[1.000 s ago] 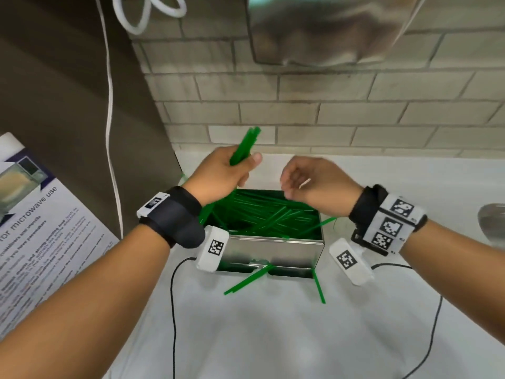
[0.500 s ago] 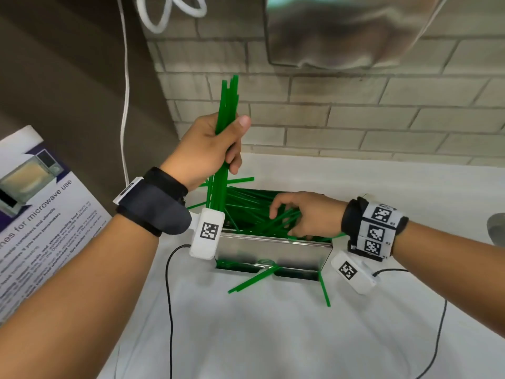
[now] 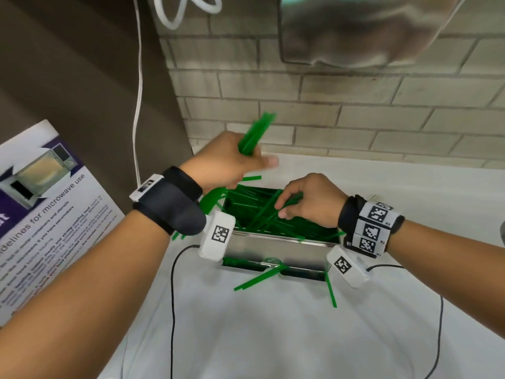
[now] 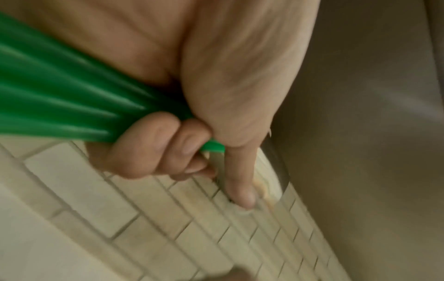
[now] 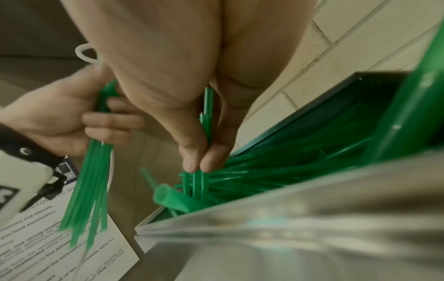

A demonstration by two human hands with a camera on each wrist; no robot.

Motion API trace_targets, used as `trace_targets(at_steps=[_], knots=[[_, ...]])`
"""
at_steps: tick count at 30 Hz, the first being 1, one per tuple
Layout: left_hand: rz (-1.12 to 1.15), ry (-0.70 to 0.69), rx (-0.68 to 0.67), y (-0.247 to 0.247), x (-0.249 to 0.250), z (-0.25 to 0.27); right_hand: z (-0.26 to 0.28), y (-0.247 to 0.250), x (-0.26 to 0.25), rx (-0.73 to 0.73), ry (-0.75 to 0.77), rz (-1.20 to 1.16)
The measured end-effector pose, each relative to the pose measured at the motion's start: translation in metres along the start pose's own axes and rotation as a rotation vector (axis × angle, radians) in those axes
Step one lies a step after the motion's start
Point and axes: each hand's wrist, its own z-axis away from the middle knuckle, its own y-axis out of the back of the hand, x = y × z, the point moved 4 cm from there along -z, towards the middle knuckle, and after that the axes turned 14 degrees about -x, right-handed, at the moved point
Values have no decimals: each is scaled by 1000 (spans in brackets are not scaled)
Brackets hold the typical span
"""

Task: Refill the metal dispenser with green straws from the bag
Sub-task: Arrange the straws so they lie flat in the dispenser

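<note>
Leaning at the far left of the head view is a printed sheet of microwave guidelines (image 3: 49,214), and a white cord (image 3: 138,105) hangs down the brown panel beside it. Next comes the left hand (image 3: 229,162), raised over the left end of the metal dispenser (image 3: 276,250) with its fingers curled tight round a bundle of green straws (image 3: 254,135); the bundle is tilted, its upper ends slanting up and right toward the brick wall (image 3: 355,116), its lower ends poking out below the fist beside the box's left edge. From the left wrist view the curled fingers (image 4: 153,144) are pressed together over the straws, while one finger sticks out straight. The dispenser stands on the white counter (image 3: 273,337), its top open and filled with a loose, criss-crossed heap of green straws (image 3: 259,203). A few straws stick out of the slot low on its front face, and two loose straws (image 3: 257,277) jut onto the counter from there. Over the right half of the open box the right hand (image 3: 308,201) reaches down, and in the right wrist view its thumb and fingertips (image 5: 192,152) pinch a small cluster of straws (image 5: 206,114) just above the pile. Both wrists carry black bands with white marker blocks, and thin black cables trail across the counter. Above, on the wall, hangs a shiny metal fixture (image 3: 369,31), blurred.
</note>
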Motion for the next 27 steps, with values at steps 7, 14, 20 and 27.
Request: trace_targets(at_steps=[7, 14, 20, 27], knots=[[-507, 266, -249, -39, -44, -18, -9, -2, -6, 41, 60, -113], [-384, 315, -242, -55, -54, -21, -4, 6, -13, 108, 121, -345], [-266, 178, -92, -34, -43, -15, 17, 20, -11, 156, 82, -442], [87, -45, 145, -18, -23, -5, 39, -23, 15, -211, -49, 291]])
